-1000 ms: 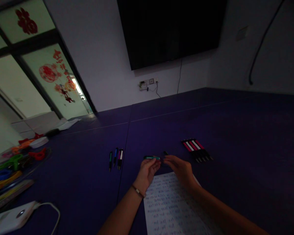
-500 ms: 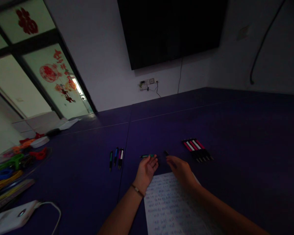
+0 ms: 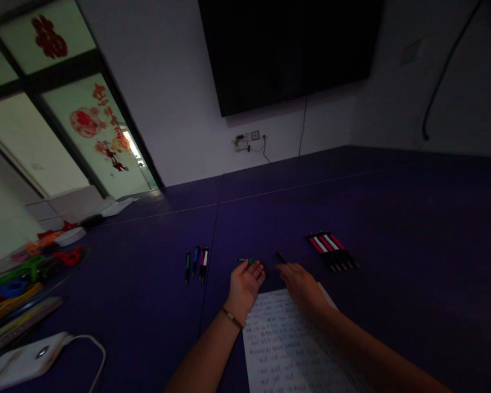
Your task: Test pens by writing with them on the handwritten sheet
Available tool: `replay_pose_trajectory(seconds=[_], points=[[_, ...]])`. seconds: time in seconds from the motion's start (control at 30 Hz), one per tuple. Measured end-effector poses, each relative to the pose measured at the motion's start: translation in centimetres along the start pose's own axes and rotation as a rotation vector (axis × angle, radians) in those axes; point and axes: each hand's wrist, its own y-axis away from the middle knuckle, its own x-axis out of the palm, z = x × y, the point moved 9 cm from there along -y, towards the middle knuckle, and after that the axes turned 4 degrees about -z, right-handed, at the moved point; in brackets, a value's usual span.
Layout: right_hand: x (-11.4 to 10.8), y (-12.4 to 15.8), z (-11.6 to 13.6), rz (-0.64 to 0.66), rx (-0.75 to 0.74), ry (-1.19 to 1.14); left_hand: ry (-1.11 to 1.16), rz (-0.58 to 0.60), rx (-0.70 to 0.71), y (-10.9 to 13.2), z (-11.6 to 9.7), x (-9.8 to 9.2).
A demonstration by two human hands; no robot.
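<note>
The slim green, pen-shaped barrel (image 3: 244, 260) lies near the centre of the frame, just beyond the thumb of the left hand (image 3: 247, 281), with its long axis nearly level across the frame. The left hand is the nearer one; the right hand (image 3: 298, 281) is set apart to the right, across a narrow gap. A thin, dark rod-shaped piece (image 3: 280, 256) projects past the right fingertips, sloping from upper left to lower right, so the two long axes are not in line. The left palm is turned up, with fingers loosely curled and parted; the right fingers are bent inward and close together. In this dim light, it cannot be told whether either hand grips the piece beside it or only rests against it. Both hands are above the top edge of the white handwritten sheet of paper (image 3: 272, 341). A row of magenta and white pens with black grips (image 3: 331, 251) lies right of centre; a small group of green, blue, magenta and white pens (image 3: 196, 265) lies left of centre. Relative to the frame one second ago, the gap between the fingertips is wider, and less of the green barrel shows past the left thumb.
</note>
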Motion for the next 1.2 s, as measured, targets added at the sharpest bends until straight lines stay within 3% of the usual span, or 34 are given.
replay_pose_trajectory(seconds=[0.23,0.37,0.63,1.2], points=[[0.5,0.2,-0.8,-0.069,0.005,0.031,0.030,0.007,0.022,0.2,-0.2,0.1],[-0.7,0.1,-1.0,-0.179,0.044,-0.031,0.025,0.011,0.017,0.2,-0.1,0.0],[-3.0,0.2,0.8,-0.315,-0.079,-0.163,0.025,0.054,0.020,-0.1,-0.2,0.0],[-3.1,0.2,1.1,-0.296,-0.087,-0.175,-0.057,0.062,0.105,-0.4,-0.6,0.0]])
